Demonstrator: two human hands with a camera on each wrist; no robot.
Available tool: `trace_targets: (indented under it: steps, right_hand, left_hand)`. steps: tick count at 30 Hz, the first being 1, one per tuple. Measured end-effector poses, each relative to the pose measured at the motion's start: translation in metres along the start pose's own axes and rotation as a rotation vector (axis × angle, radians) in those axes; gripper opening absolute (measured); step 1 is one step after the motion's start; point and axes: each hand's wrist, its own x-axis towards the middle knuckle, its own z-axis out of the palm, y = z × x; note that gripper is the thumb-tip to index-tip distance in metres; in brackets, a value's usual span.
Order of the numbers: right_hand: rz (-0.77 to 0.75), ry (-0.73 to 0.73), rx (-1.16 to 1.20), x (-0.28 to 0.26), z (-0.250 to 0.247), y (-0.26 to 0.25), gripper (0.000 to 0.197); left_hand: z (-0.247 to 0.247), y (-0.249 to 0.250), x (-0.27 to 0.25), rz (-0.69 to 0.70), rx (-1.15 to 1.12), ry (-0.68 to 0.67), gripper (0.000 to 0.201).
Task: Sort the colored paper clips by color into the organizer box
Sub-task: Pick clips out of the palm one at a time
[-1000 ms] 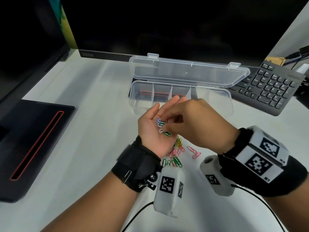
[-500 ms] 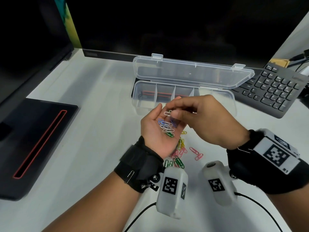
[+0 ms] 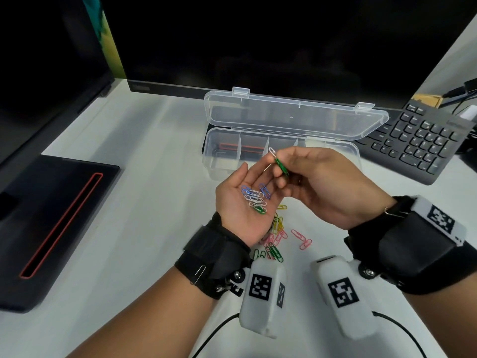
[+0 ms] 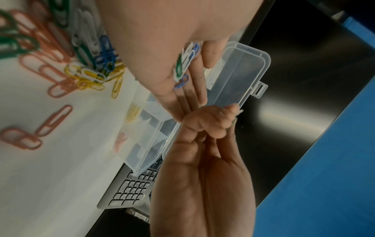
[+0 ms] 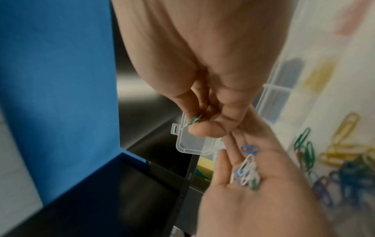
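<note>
My left hand [image 3: 244, 202] lies palm up above the desk, fingers relaxed, cradling several white, blue and green paper clips [image 3: 255, 198] [image 5: 248, 170]. My right hand [image 3: 281, 164] pinches a green clip [image 3: 281, 167] linked with a white clip [image 3: 271, 151], raised just in front of the organizer box [image 3: 219, 171]. The clear box stands open with its lid [image 3: 294, 117] tilted back; yellow and pink clips [image 4: 133, 112] show in its compartments in the left wrist view. A loose pile of pink, yellow and green clips [image 3: 277, 236] lies on the desk under my hands.
A black monitor [image 3: 258, 47] stands behind the box, with a keyboard [image 3: 423, 143] at the right. A black laptop with a red stripe [image 3: 51, 223] lies at the left. The white desk [image 3: 129, 177] extends left of my hands. Cables run from both wrist cameras.
My right hand has lifted away from the left palm, up toward the box, carrying the linked green and white clips. The left palm stays cupped under the other clips.
</note>
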Motion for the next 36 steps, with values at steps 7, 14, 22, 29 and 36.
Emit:
trace_targets:
  steps: [7, 14, 22, 29, 36]
  right_hand:
    - [-0.109, 0.051, -0.435, -0.001, 0.008, 0.005, 0.018]
    - [-0.121, 0.045, -0.454, -0.001, 0.01, 0.004, 0.016]
    - [0.094, 0.066, 0.282, 0.005, 0.006, -0.001, 0.025]
    - [0.072, 0.046, -0.103, -0.002, 0.005, -0.012, 0.038]
    - [-0.284, 0.037, -1.272, -0.008, 0.013, 0.0, 0.007]
  left_hand:
    - [-0.002, -0.003, 0.002, -0.028, 0.002, 0.011, 0.05]
    - [-0.002, -0.001, 0.003, -0.034, -0.027, 0.038, 0.054]
    - [-0.003, 0.0, 0.003, -0.017, -0.031, 0.066, 0.05]
    - [-0.004, 0.002, 0.001, -0.033, 0.009, 0.051, 0.044]
    - [-0.005, 0.004, -0.001, -0.024, 0.043, 0.026, 0.049]
